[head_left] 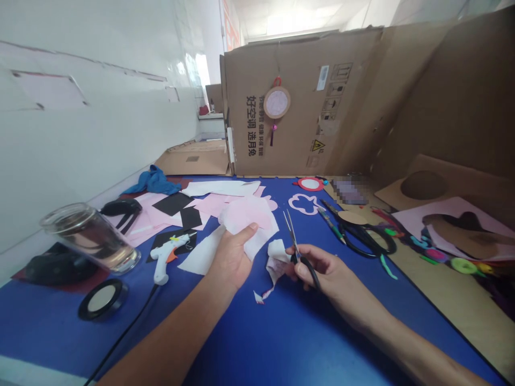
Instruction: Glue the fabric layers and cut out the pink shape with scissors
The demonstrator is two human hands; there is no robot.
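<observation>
Left forearm (169,327) is slanting over the blue table (241,348).
Glue gun (161,262) is lying with its nozzle over black card (161,238), perhaps sparing the table; the left hand (235,260) is pinching pink-and-white paper (247,213), thumb above, fingers hidden beneath, apparently keeping 2 layers together; a white scrap (277,264) is hanging at the fingertips of the right hand (322,268), which is gripping scissors (296,247) by their handles, blades pointing away, probably protecting the left.

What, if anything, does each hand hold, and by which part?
Left hand: paper, by its near edge. Right hand: scissors, by the handles; whether also a scrap, I cannot tell.
</observation>
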